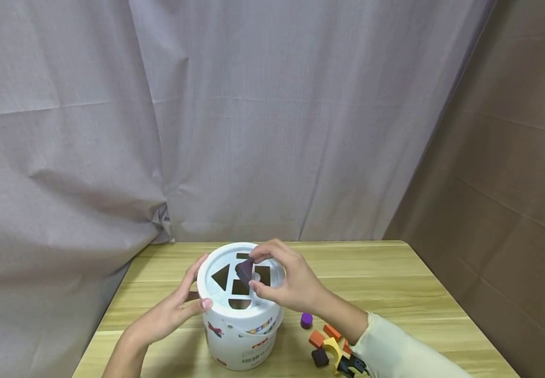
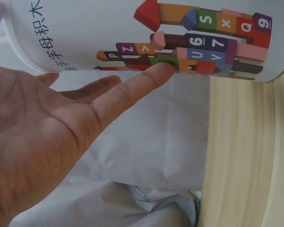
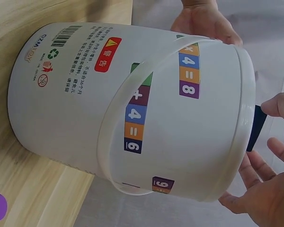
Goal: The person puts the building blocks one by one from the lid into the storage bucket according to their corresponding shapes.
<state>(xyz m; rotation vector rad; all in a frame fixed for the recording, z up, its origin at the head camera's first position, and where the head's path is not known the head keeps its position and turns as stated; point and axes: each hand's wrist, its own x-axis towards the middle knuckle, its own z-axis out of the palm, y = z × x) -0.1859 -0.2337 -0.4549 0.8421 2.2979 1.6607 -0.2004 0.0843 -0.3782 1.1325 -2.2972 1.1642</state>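
Note:
A white toy bucket [image 1: 227, 341] stands upright on the table, its white lid [image 1: 222, 255] cut with triangular, rectangular and half-round holes. Over the middle of the lid, my right hand [image 1: 298, 278] pinches a dark wedge-shaped block [image 1: 245, 271] between thumb and fingers. In the right wrist view that block [image 3: 258, 124] stands at the lid; whether part of it is in a hole cannot be told. My left hand [image 1: 166, 315] rests against the bucket's left side, thumb on the lid's rim. The left wrist view shows a straight finger [image 2: 132, 92] along the printed wall.
Right of the bucket lie a purple cylinder [image 1: 306, 320], orange blocks [image 1: 317, 338], a yellow arch [image 1: 333, 349] and dark blocks [image 1: 320, 358], partly under my right forearm. A white carrying handle [image 3: 109, 120] hangs on the bucket. Grey curtain [image 1: 253, 131] rises behind the wooden table [image 1: 362, 273].

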